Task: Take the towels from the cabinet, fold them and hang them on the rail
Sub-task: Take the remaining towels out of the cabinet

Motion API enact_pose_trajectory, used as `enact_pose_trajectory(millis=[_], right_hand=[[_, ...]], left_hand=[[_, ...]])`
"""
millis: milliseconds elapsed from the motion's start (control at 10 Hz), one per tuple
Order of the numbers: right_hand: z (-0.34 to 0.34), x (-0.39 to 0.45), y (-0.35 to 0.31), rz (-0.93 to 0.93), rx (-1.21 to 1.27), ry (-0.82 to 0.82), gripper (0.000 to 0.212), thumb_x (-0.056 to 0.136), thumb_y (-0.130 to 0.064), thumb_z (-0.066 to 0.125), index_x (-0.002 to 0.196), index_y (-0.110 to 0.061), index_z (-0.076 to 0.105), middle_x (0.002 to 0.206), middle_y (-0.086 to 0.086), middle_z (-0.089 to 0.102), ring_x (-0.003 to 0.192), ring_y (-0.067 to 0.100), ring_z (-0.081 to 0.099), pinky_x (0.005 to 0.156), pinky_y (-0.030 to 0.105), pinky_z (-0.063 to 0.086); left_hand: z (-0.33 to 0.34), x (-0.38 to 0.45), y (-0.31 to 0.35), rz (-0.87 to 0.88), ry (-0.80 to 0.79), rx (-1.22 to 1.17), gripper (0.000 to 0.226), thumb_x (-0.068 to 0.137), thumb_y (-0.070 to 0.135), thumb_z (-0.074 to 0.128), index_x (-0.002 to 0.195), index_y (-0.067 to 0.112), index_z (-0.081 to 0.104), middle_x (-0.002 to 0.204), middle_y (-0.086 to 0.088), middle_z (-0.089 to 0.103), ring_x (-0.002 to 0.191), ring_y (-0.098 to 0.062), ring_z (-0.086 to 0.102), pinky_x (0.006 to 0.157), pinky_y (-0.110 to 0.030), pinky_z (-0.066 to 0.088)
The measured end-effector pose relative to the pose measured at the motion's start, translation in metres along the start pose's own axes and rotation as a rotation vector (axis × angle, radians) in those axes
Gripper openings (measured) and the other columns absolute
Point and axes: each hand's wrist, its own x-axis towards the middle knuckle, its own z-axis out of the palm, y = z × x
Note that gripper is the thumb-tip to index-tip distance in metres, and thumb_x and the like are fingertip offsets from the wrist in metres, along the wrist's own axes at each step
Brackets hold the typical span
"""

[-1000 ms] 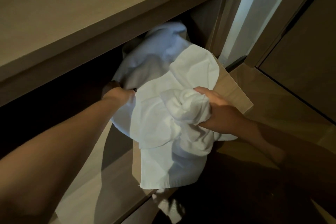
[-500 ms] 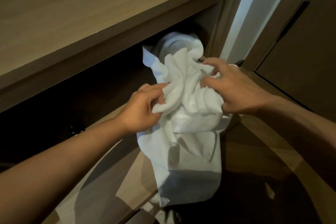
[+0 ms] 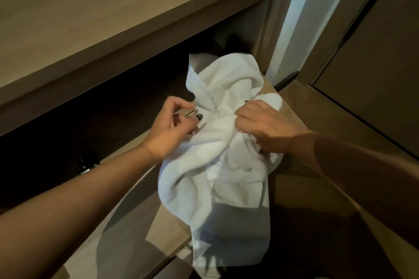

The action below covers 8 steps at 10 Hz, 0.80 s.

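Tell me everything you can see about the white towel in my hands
The towel is white, soft terry cloth by its look, bunched and crumpled, not yet folded. It hangs in front of the open cabinet, its top gathered in a lump and its lower end drooping past the shelf edge into shadow. The left hand pinches its left side; the right hand grips a bunched wad on the right. Whether it is one towel or more cannot be told.

Place: a home or hotel room, by built-in storage.
Cabinet (image 3: 95, 102): wood-look, open dark shelf under a thick top (image 3: 90, 7).
Door (image 3: 374, 52): matching brown panel with a recessed handle, at right.
Wall (image 3: 317, 7): plain white strip between them.
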Motion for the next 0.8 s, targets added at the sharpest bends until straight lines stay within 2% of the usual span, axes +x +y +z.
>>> enact_pose_trajectory(millis=[100,200,300,400,500,600,700,800], right_hand=[[0.001,0.002,-0.004,-0.048,-0.083,0.098,0.048,0.045,0.008,0.076,0.087,-0.007,0.058,0.09,0.016,0.061,0.082,0.035,0.057,0.083,0.046,0.042],[-0.006,0.011,-0.006,-0.093,-0.104,0.251,0.049,0.06,0.008,0.077,0.096,-0.012,0.049,0.095,0.017,0.063,0.088,0.033,0.053,0.081,0.049,0.045],[-0.02,0.025,-0.007,-0.161,-0.118,0.382,0.028,0.082,0.004,0.063,0.098,-0.012,0.047,0.096,0.021,0.065,0.087,0.036,0.059,0.078,0.05,0.048],[-0.031,0.027,0.0,-0.141,-0.128,0.442,0.016,0.091,-0.003,0.063,0.1,-0.01,0.051,0.099,0.021,0.064,0.09,0.037,0.059,0.079,0.048,0.047],[-0.031,0.017,0.006,0.002,-0.08,0.405,0.01,0.093,-0.007,0.063,0.102,-0.003,0.065,0.103,0.02,0.064,0.095,0.033,0.055,0.079,0.045,0.047],[-0.028,0.014,0.004,0.208,0.041,0.307,0.022,0.08,0.004,0.072,0.102,0.0,0.069,0.106,0.018,0.064,0.1,0.023,0.049,0.082,0.047,0.052],[-0.02,0.023,0.014,0.106,-0.076,0.331,0.011,0.088,-0.004,0.068,0.098,0.001,0.067,0.106,0.019,0.062,0.098,0.03,0.052,0.08,0.041,0.046],[-0.014,0.041,0.018,0.171,-0.116,0.343,0.008,0.088,-0.004,0.067,0.095,-0.001,0.066,0.106,0.017,0.06,0.097,0.033,0.053,0.079,0.042,0.046]], left_hand=[[-0.004,0.014,0.001,-0.361,0.001,-0.04,0.04,0.086,0.036,0.072,0.119,0.023,0.054,0.118,-0.01,0.061,0.101,-0.025,0.065,0.093,-0.049,0.054],[0.006,0.011,0.018,-0.475,-0.286,-0.304,0.033,0.094,0.037,0.061,0.123,0.022,0.061,0.129,-0.009,0.064,0.114,-0.024,0.063,0.103,-0.04,0.047],[0.022,0.026,0.014,-0.213,0.592,-0.793,0.041,0.104,0.005,0.039,0.126,-0.03,0.042,0.124,-0.053,0.041,0.131,-0.056,0.036,0.115,-0.048,0.026],[0.025,0.038,0.033,-0.478,0.596,-0.797,0.027,0.103,-0.002,0.038,0.098,-0.011,0.063,0.072,-0.021,0.061,0.098,-0.038,0.059,0.098,-0.033,0.044],[-0.01,0.029,0.022,-0.455,0.155,-0.542,0.011,0.096,0.004,0.055,0.1,0.009,0.065,0.075,0.0,0.074,0.077,-0.018,0.07,0.065,-0.027,0.056],[-0.018,0.033,0.017,-0.382,0.126,-0.63,0.03,0.091,0.01,0.063,0.122,0.005,0.063,0.104,-0.012,0.074,0.096,-0.028,0.072,0.078,-0.037,0.058],[-0.02,0.03,0.016,-0.467,-0.028,-0.71,0.044,0.085,0.035,0.069,0.122,0.011,0.065,0.113,-0.015,0.071,0.099,-0.028,0.072,0.08,-0.039,0.059],[-0.021,0.022,0.011,-0.532,-0.264,-0.764,0.062,0.063,0.036,0.088,0.116,0.012,0.068,0.102,-0.011,0.074,0.086,-0.022,0.074,0.066,-0.031,0.059]])
